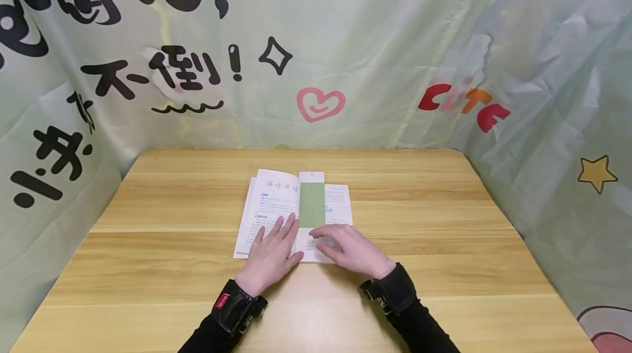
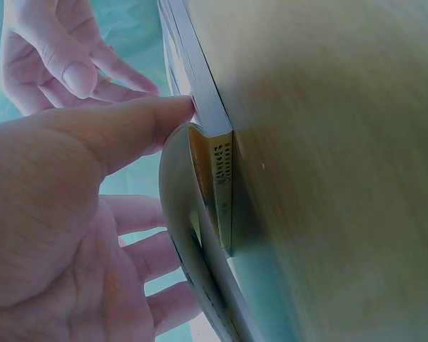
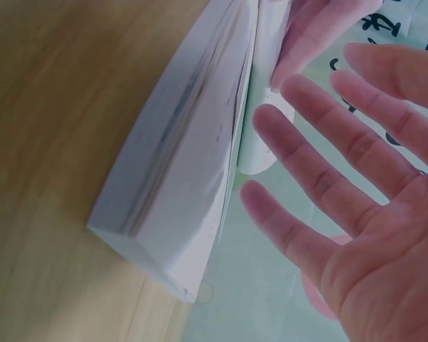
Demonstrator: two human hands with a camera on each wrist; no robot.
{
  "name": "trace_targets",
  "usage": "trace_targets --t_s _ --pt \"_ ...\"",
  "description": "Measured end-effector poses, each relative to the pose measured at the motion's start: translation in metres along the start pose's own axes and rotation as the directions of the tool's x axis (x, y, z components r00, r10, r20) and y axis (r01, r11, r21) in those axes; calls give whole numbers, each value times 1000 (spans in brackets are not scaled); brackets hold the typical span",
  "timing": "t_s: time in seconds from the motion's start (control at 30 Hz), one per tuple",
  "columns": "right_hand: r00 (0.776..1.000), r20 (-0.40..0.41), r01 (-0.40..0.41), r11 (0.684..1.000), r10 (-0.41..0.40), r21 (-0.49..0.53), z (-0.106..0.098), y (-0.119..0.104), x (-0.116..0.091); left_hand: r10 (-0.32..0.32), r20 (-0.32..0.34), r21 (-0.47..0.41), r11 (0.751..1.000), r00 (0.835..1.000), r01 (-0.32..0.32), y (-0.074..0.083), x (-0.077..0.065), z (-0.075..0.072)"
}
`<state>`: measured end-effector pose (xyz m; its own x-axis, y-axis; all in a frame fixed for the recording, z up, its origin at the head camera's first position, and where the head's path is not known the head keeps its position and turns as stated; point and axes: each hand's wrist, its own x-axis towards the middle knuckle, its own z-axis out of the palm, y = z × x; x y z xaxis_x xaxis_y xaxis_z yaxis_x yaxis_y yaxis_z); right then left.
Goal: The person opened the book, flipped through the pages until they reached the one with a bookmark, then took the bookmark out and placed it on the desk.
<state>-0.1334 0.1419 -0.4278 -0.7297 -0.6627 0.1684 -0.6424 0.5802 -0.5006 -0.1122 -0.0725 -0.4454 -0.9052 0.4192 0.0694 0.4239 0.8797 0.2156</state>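
An open book [image 1: 270,203] with printed text lies on the wooden table, its left pages curving up from the spine. Along the inner side of its right page is a green and white bookmark [image 1: 312,205], its white top end reaching past the page. My left hand [image 1: 270,259] presses on the lower left page with fingers spread; in the left wrist view its thumb is by the spine [image 2: 222,171]. Over the lower right page, my right hand [image 1: 353,248] hovers beside the bookmark. The right wrist view has its fingers [image 3: 321,185] loosely extended, holding nothing.
The pale wooden tabletop [image 1: 419,205] extends around the book on all sides. Behind and beside it hangs a light green cloth [image 1: 370,29] with black lettering, a pink heart [image 1: 321,105] and a star [image 1: 598,174].
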Motion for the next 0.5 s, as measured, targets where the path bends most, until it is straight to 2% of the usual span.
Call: trace_targets --t_s 0.5 --pt "1000 11 9 1000 -9 6 1 2 0 3 -1 6 1000 1000 -3 -1 0 0"
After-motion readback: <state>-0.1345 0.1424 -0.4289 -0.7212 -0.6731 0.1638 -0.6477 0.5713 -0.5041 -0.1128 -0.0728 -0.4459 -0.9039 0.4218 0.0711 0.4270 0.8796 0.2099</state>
